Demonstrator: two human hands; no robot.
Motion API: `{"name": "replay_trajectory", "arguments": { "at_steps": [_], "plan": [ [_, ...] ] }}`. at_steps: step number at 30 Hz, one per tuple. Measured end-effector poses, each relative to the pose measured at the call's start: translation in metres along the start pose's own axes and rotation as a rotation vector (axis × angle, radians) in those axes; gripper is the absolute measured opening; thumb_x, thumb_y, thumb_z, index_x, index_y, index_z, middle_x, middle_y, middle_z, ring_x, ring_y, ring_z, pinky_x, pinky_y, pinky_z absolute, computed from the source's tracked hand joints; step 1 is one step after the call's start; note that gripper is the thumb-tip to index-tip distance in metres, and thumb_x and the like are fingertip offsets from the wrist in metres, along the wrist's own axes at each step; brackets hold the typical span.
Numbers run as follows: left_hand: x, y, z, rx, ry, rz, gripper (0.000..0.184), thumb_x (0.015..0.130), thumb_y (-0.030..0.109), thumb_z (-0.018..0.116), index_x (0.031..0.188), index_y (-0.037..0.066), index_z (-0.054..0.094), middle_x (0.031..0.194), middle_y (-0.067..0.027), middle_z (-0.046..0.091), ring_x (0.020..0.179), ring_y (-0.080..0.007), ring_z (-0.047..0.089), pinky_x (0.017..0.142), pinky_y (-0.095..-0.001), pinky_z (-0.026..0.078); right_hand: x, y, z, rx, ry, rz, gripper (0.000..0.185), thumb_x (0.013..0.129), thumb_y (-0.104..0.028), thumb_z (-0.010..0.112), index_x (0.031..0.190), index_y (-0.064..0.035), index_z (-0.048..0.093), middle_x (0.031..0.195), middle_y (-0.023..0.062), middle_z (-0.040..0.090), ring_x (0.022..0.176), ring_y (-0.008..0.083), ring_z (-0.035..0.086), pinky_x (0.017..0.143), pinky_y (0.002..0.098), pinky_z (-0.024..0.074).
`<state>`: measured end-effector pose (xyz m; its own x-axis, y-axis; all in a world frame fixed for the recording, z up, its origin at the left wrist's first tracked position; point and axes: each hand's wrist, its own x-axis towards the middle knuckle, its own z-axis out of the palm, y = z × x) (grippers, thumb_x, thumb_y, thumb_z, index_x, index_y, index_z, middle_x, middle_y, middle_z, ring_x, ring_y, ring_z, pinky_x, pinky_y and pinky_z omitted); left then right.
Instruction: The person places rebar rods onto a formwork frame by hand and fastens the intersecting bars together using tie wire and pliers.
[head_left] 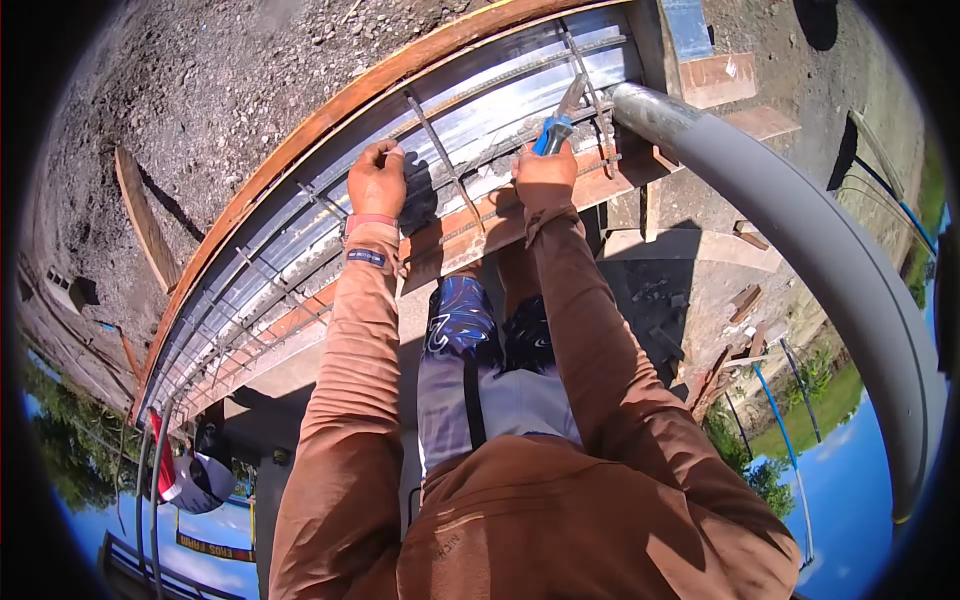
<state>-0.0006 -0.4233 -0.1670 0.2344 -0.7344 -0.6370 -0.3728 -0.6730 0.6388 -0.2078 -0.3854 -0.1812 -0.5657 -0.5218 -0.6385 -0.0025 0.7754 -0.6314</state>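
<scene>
My right hand [546, 178] is wrapped round the blue handles of a pair of pliers [558, 122], whose metal jaws point up toward a crossing steel bar. My left hand [378, 180] hangs over the near side of the formwork, thumb and fingertips pressed together; whether something small is between them cannot be made out. Steel rebar [440, 150] runs lengthwise and crosswise inside the long curved formwork [290, 150], between its orange-brown far board and the near boards.
A thick grey pipe [800, 210] arcs down the right side. Gravel ground with a loose wooden plank [146, 220] lies beyond the formwork. Another person [195, 480] in a white helmet is at the lower left. Wood scraps [745, 300] lie at the right.
</scene>
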Motion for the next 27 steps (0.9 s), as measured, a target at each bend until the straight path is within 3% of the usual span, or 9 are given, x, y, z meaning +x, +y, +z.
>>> {"name": "replay_trajectory", "arguments": {
  "at_steps": [3,7,11,13,15,18,21,25,27],
  "plan": [
    [0.021,0.005,0.005,0.161,-0.012,0.053,0.02,0.078,0.02,0.061,0.088,0.003,0.064,0.073,-0.0118,0.065,0.065,-0.0191,0.061,0.062,-0.029,0.047,0.028,0.023,0.034,0.026,0.013,-0.13,0.032,0.074,-0.005,0.058,0.103,-0.0007,0.046,0.073,0.0083,0.058,0.069,0.0195,0.06,0.06,0.026,0.0456],
    [0.024,0.017,0.027,0.348,-0.265,-0.033,0.022,0.078,0.027,0.061,0.082,0.005,0.066,0.074,-0.0136,0.065,0.068,-0.025,0.062,0.065,-0.0315,0.048,0.025,0.024,0.061,-0.043,0.045,0.086,0.031,0.075,-0.004,0.057,0.102,-0.0001,0.044,0.077,0.0103,0.056,0.072,0.0206,0.059,0.062,0.0266,0.0458],
    [0.016,0.002,0.05,-0.009,-0.4,-0.345,0.025,0.077,0.028,0.061,0.078,0.005,0.068,0.069,-0.0123,0.064,0.067,-0.0228,0.062,0.064,-0.0323,0.046,-0.005,0.008,0.053,0.334,-0.045,0.183,0.028,0.075,-0.003,0.056,0.1,-0.0009,0.045,0.078,0.0092,0.057,0.06,0.015,0.058,0.051,0.028,0.0449],
    [0.02,-0.008,0.056,0.085,-0.266,-0.166,0.021,0.077,0.024,0.061,0.078,0.004,0.067,0.067,-0.0111,0.064,0.065,-0.0221,0.061,0.062,-0.0331,0.046,-0.008,-0.001,0.042,0.438,-0.061,0.249,0.028,0.073,0.0,0.057,0.098,-0.0012,0.045,0.074,0.0079,0.056,0.052,0.0133,0.055,0.046,0.028,0.0431],
    [0.017,-0.008,0.059,0.048,-0.306,-0.233,0.02,0.076,0.023,0.063,0.075,0.004,0.065,0.067,-0.0122,0.063,0.065,-0.0254,0.061,0.062,-0.0344,0.046,-0.006,0.001,0.029,0.261,-0.225,0.224,0.029,0.072,0.004,0.057,0.097,-0.0004,0.042,0.068,0.0063,0.054,0.05,0.0139,0.054,0.045,0.0261,0.0434],
    [0.009,0.011,0.064,0.436,-0.088,0.058,0.024,0.074,0.027,0.065,0.078,0.005,0.059,0.072,-0.0182,0.062,0.07,-0.0361,0.06,0.064,-0.0409,0.046,-0.008,-0.014,0.032,0.423,-0.203,0.295,0.026,0.071,0.007,0.054,0.093,-0.0009,0.042,0.069,0.0099,0.054,0.052,0.0171,0.055,0.048,0.0269,0.0445],
    [0.005,0.017,0.065,0.563,0.042,0.174,0.028,0.072,0.028,0.069,0.078,0.004,0.056,0.068,-0.017,0.061,0.063,-0.0341,0.059,0.058,-0.0363,0.047,-0.007,-0.015,0.045,0.635,-0.095,0.392,0.028,0.07,0.01,0.051,0.094,-0.0015,0.041,0.071,0.0113,0.053,0.054,0.0187,0.055,0.051,0.0285,0.0458],
    [0.01,0.017,0.053,0.314,0.122,0.169,0.023,0.073,0.022,0.069,0.081,0.005,0.057,0.066,-0.0111,0.062,0.06,-0.0226,0.061,0.057,-0.0321,0.047,0.003,-0.002,0.05,0.953,-0.119,0.454,0.029,0.068,0.009,0.05,0.093,-0.001,0.04,0.07,0.0109,0.051,0.053,0.0193,0.054,0.048,0.0307,0.0445],
    [0.02,0.009,0.042,0.282,0.177,0.178,0.014,0.075,0.015,0.066,0.082,0.006,0.058,0.068,-0.0076,0.062,0.06,-0.0159,0.059,0.058,-0.0291,0.046,0.006,0.011,0.061,0.837,-0.02,0.326,0.03,0.068,0.008,0.051,0.095,0.0007,0.039,0.071,0.0116,0.051,0.054,0.0201,0.054,0.049,0.0317,0.0445]
  ]
}}
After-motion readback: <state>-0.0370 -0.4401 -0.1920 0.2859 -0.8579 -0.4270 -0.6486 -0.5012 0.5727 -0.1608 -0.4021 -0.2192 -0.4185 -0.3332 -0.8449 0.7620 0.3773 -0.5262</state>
